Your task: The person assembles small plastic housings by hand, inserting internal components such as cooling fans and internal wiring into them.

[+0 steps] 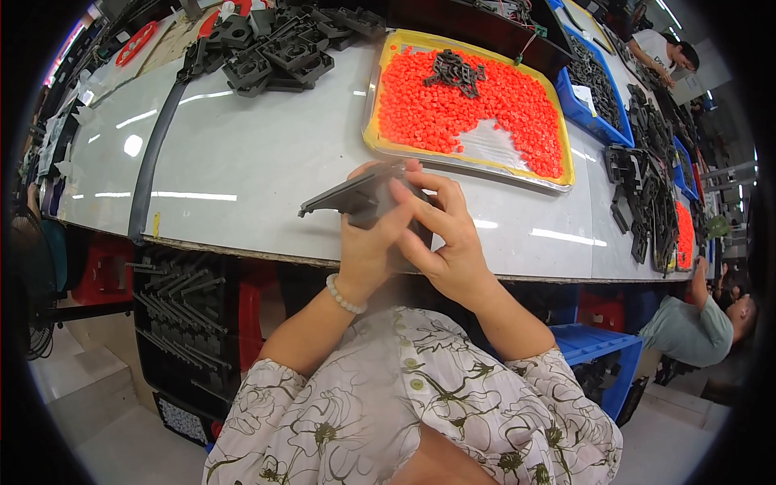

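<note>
Both my hands hold one dark grey plastic part (343, 194) above the table's near edge. It is flat and angular, with a narrow arm reaching out to the left. My left hand (370, 242) grips it from below and the left, thumb pressed against it. My right hand (443, 222) closes round its right side, fingertips at its upper end. The fingers hide much of the part, and a blur covers its middle. Beyond my hands lies a yellow-rimmed metal tray (477, 166) of small orange-red plastic pieces (428, 113), with several small black parts (455, 74) on top.
A heap of dark grey parts (275, 52) sits at the back left. Blue bins (594, 117) of black parts and another pile (638, 178) stand to the right. A dark strip (158, 153) crosses the table at left. Other people (695, 327) work at right.
</note>
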`<state>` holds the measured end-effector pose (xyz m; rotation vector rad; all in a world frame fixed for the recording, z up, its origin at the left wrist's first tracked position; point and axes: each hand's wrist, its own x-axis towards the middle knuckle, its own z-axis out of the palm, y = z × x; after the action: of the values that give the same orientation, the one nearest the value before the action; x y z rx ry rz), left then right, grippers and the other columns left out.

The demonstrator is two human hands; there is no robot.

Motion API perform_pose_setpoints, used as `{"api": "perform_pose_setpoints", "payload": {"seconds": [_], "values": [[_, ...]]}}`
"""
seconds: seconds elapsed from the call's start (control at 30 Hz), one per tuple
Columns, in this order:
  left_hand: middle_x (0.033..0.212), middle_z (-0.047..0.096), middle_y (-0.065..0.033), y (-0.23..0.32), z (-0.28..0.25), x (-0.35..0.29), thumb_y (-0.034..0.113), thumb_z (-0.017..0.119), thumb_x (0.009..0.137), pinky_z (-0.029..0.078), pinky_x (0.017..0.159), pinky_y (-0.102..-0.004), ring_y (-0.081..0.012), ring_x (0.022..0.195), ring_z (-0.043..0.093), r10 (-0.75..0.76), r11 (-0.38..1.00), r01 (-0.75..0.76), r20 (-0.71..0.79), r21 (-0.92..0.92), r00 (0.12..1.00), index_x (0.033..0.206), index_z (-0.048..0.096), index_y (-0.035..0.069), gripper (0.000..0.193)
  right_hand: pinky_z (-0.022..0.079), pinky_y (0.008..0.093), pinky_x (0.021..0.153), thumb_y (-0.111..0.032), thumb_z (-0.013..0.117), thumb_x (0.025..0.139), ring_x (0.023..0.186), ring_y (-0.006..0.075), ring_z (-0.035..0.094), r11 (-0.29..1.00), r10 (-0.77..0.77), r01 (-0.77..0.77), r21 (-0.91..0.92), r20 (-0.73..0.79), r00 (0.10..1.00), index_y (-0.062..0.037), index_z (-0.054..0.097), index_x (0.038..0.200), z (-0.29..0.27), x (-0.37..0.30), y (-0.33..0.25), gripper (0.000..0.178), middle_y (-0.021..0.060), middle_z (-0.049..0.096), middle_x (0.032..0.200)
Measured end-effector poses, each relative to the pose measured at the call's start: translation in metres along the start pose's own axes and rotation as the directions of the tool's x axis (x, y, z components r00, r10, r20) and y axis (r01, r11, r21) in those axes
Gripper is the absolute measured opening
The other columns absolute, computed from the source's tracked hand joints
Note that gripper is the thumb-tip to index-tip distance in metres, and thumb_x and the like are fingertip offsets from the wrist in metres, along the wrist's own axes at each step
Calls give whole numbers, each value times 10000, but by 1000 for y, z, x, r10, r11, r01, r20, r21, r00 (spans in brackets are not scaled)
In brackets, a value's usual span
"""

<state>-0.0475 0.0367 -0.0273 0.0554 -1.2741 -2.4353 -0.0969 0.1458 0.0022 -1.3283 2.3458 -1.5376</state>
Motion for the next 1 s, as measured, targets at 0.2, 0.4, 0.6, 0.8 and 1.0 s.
{"api": "perform_pose_setpoints", "payload": {"seconds": [0.2,0.4,0.6,0.8,1.0], "values": [[1270,416,-176,16,0,11,363,597,748,422,933,-373,-232,1103,467,-32,988,24,-50,-156,998,1178,390,82,554,341,384,987,-211,577,836,1157,221,431,681,388,-278,677,-11,922,-2,389,1295,3,0,8,538,115,457,1241],[1236,467,-164,8,-6,9,297,598,745,455,837,-295,-149,973,513,79,996,-78,18,-45,997,1190,390,9,569,449,354,878,-336,561,868,1048,177,524,69,433,-546,835,468,770,25,441,1211,-3,0,7,512,99,535,1133],[1263,421,-213,5,-9,9,395,564,740,395,983,-385,-246,1097,491,46,999,-46,-16,-13,999,1206,399,46,605,480,298,812,-325,608,844,945,143,563,179,411,-509,842,406,816,30,474,1159,6,3,11,493,83,568,1025],[1229,485,-165,18,-9,13,400,558,823,464,900,-375,-238,1087,516,-140,980,124,-90,-157,986,1206,435,11,560,486,294,790,-286,667,808,897,142,572,523,360,-320,790,135,923,-2,445,1216,9,6,14,544,70,575,1027],[1179,515,-125,13,-10,5,414,536,855,484,859,-375,-231,1037,540,-203,942,145,-172,-302,964,1219,429,29,540,460,317,814,-217,706,752,988,212,570,816,244,-219,535,24,969,-35,363,1302,7,12,-8,673,129,559,1151]]}}
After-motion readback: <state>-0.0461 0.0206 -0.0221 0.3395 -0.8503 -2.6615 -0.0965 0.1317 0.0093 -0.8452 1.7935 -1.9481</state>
